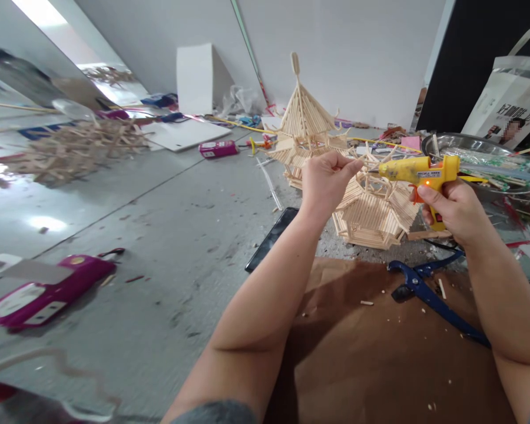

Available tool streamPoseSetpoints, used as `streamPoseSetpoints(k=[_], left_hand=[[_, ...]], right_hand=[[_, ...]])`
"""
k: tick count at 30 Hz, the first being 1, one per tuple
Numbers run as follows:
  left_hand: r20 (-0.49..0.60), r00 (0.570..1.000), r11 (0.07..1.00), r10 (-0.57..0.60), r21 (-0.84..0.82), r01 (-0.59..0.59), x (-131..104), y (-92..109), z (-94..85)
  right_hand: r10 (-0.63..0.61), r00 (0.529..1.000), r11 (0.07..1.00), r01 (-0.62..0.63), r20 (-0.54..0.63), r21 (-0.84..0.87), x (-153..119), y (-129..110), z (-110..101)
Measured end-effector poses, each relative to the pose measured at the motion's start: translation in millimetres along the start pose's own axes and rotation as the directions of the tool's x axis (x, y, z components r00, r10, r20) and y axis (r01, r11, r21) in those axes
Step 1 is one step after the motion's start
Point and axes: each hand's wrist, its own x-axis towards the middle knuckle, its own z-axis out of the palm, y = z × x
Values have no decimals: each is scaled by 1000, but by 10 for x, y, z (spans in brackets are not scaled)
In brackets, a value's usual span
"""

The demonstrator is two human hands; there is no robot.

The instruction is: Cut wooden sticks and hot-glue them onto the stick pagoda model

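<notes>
My right hand (pixel 453 209) grips a yellow hot glue gun (pixel 406 169), its nozzle pointing left and a small orange light glowing on its side. Close to that nozzle, the thumb and fingers of my left hand (pixel 329 176) are pinched together. Whatever lies between those fingertips is too small to make out. Below and behind both hands stands a many-sided wooden stick model (pixel 371 221) with a slatted roof. Partly hidden by my left hand, a taller pagoda-like stick model (pixel 307 115) with a pointed roof stands farther back.
Blue pipe cutters (pixel 428 291) lie on brown paper (pixel 380 365) among stick scraps. A black phone (pixel 271 238) rests on the floor left of the models. Purple power strips (pixel 57 291) lie at left. A metal bowl (pixel 463 144) with packets stands at right.
</notes>
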Motion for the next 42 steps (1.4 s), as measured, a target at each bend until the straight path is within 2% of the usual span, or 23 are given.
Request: streamPoseSetpoints(k=[10,15,20,27,38,42], left_hand=[[125,990,995,-67,81,57,23,-2,-50],[98,993,996,-65,60,59,23,-22,-56],[51,999,997,-14,83,10,29,-63,-50],[66,998,995,15,98,-22,24,-64,-46],[113,994,991,4,136,-20,30,-69,-46],[128,992,983,-10,183,-13,40,-59,-62]], right_hand=[[4,1000,999,-5,-21,-33,6,-20,27],[14,1000,997,-15,-23,-76,-2,16,21],[-18,999,985,13,-33,-170,-4,23,26],[-37,999,961,27,-31,-275,0,30,20],[-33,999,954,24,-25,-300,1,31,17],[-7,999,968,-2,-36,-250,-6,-15,40]])
